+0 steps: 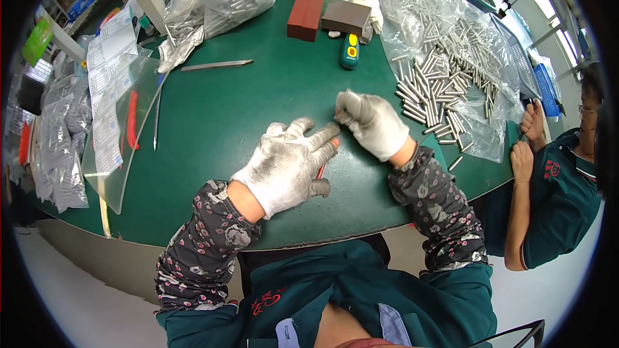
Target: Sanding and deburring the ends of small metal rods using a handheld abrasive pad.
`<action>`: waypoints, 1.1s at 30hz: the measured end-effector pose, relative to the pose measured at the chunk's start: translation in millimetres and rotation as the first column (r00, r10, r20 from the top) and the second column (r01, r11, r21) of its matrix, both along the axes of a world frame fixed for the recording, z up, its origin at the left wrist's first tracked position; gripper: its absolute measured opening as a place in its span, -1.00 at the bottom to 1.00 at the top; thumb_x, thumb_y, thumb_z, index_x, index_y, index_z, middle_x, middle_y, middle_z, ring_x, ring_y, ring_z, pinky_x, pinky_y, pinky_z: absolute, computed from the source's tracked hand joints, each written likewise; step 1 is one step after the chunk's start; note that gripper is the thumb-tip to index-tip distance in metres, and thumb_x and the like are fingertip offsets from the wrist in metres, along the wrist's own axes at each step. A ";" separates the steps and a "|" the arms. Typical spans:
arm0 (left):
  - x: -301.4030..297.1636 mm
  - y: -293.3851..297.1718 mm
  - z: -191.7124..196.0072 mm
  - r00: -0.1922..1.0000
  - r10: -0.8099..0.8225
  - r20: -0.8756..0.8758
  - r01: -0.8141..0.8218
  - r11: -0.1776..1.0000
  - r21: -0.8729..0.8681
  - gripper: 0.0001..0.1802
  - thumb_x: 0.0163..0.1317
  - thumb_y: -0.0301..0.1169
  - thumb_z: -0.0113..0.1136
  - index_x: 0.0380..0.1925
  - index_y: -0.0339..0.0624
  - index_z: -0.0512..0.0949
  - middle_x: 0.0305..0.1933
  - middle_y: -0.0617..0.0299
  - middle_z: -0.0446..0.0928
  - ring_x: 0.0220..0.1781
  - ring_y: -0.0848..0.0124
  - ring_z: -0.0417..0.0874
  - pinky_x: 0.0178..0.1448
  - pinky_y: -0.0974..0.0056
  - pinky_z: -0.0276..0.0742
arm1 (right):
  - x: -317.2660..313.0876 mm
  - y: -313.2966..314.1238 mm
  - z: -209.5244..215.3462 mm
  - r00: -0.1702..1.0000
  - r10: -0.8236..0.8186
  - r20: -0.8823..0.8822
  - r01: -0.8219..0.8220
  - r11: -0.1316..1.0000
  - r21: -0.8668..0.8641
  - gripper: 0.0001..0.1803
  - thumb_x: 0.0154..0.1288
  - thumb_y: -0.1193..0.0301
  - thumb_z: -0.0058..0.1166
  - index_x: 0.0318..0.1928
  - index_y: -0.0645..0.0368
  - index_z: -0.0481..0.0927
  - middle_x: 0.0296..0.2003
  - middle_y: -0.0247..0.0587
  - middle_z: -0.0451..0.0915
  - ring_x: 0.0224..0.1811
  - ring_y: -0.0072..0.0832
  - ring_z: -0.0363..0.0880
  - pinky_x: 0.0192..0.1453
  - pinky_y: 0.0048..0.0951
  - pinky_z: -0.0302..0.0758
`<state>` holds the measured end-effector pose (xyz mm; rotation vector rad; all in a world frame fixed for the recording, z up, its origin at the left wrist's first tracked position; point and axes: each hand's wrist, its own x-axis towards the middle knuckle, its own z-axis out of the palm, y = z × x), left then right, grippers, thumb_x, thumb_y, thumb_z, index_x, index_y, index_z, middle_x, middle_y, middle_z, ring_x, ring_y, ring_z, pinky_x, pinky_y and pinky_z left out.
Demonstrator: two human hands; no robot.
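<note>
My left hand (pixel 284 161), in a greyish white work glove, lies over the green tabletop with its fingers stretched and spread. A small red piece shows between its index finger and thumb; the rest of it is hidden under the hand. Close beside the left fingertips, my right hand (pixel 374 122) is curled with its fingers pressed together. Whatever sits in that pinch is too small or hidden to name. To the right of it lies a heap of short steel pins (pixel 425 93), spilling from a clear plastic bag (pixel 493 135).
Beyond my hands are a green-yellow handle (pixel 350 51), a brown block (pixel 346 17) and a long red bar (pixel 309 0). A flat metal strip (pixel 217 65), red-handled tool (pixel 132 119) and papers (pixel 106 90) lie left. Another person (pixel 548 180) sits at the right edge.
</note>
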<state>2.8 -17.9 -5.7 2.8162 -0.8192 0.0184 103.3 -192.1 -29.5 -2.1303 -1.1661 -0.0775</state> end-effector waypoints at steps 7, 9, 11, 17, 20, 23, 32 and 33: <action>1.7 0.6 -2.7 1.000 0.013 0.009 -0.013 1.000 0.011 -0.33 -0.17 -0.05 0.28 0.00 -0.09 0.44 0.22 0.32 0.27 0.14 0.20 0.34 0.06 0.09 0.30 | 4.8 -1.3 3.2 1.000 0.027 0.013 -0.027 0.999 0.028 -0.84 -0.01 0.65 0.00 -0.40 0.18 0.36 -0.55 -0.19 0.47 -0.44 -0.22 0.51 -0.38 -0.38 0.42; 1.7 -1.0 4.4 1.000 0.008 -0.009 -0.009 1.000 -0.010 -0.33 -0.17 -0.05 0.28 -0.01 -0.09 0.44 0.22 0.31 0.27 0.15 0.20 0.33 0.06 0.09 0.30 | 8.8 -5.4 0.4 0.998 -0.028 0.064 0.028 1.000 -0.002 -0.87 0.04 0.56 -0.05 -0.36 0.11 0.37 -0.50 -0.21 0.52 -0.40 -0.21 0.52 -0.36 -0.28 0.44; -0.2 -2.3 -1.0 1.000 0.006 -0.001 -0.006 1.000 -0.003 -0.33 -0.17 -0.05 0.28 -0.01 -0.09 0.44 0.22 0.31 0.27 0.15 0.21 0.33 0.06 0.09 0.30 | 20.3 -8.0 -1.3 0.959 -0.178 0.223 0.193 0.980 -0.048 -0.89 0.07 0.53 -0.04 -0.35 0.11 0.37 -0.51 -0.21 0.52 -0.40 -0.19 0.52 -0.36 -0.28 0.44; 1.0 -0.4 1.8 1.000 0.012 -0.010 -0.012 1.000 -0.008 -0.33 -0.18 -0.05 0.29 -0.01 -0.07 0.45 0.21 0.30 0.28 0.17 0.20 0.31 0.06 0.09 0.29 | 11.1 0.8 1.2 0.995 -0.063 0.074 0.065 0.998 -0.023 -0.91 0.08 0.55 -0.02 -0.40 0.16 0.35 -0.54 -0.16 0.49 -0.44 -0.19 0.50 -0.38 -0.31 0.40; 2.6 -1.5 -1.4 1.000 0.008 -0.006 -0.008 1.000 -0.009 -0.32 -0.18 -0.04 0.29 -0.01 -0.07 0.44 0.22 0.30 0.27 0.17 0.20 0.32 0.06 0.09 0.29 | 15.0 -5.1 -0.8 0.967 -0.151 0.205 0.160 0.987 -0.031 -0.91 0.10 0.52 -0.01 -0.40 0.15 0.35 -0.54 -0.18 0.50 -0.43 -0.18 0.50 -0.40 -0.32 0.40; 1.6 -0.9 -0.6 1.000 -0.001 -0.016 0.001 1.000 0.014 -0.31 -0.18 -0.04 0.29 0.01 -0.07 0.43 0.23 0.31 0.25 0.16 0.19 0.33 0.06 0.09 0.30 | 1.1 -2.8 1.6 0.997 0.013 0.072 -0.009 0.999 -0.050 -0.84 0.01 0.57 -0.05 -0.35 0.08 0.37 -0.54 -0.21 0.51 -0.42 -0.22 0.52 -0.39 -0.27 0.43; 3.0 -1.3 1.1 1.000 0.007 -0.009 -0.007 1.000 0.008 -0.31 -0.18 -0.04 0.28 0.01 -0.08 0.43 0.21 0.31 0.27 0.16 0.19 0.32 0.07 0.09 0.29 | 12.3 -2.9 0.0 0.986 -0.022 0.163 0.034 0.997 -0.070 -0.87 0.04 0.53 -0.05 -0.35 0.08 0.39 -0.53 -0.22 0.51 -0.44 -0.23 0.52 -0.39 -0.26 0.43; 3.7 -1.3 1.9 1.000 0.004 0.012 -0.004 1.000 -0.007 -0.30 -0.18 -0.03 0.28 0.01 -0.08 0.43 0.21 0.31 0.27 0.16 0.19 0.32 0.07 0.09 0.29 | 19.1 -4.3 1.6 0.968 -0.067 0.241 0.086 0.994 -0.071 -0.87 0.04 0.54 -0.05 -0.35 0.08 0.39 -0.52 -0.23 0.51 -0.44 -0.22 0.52 -0.38 -0.26 0.43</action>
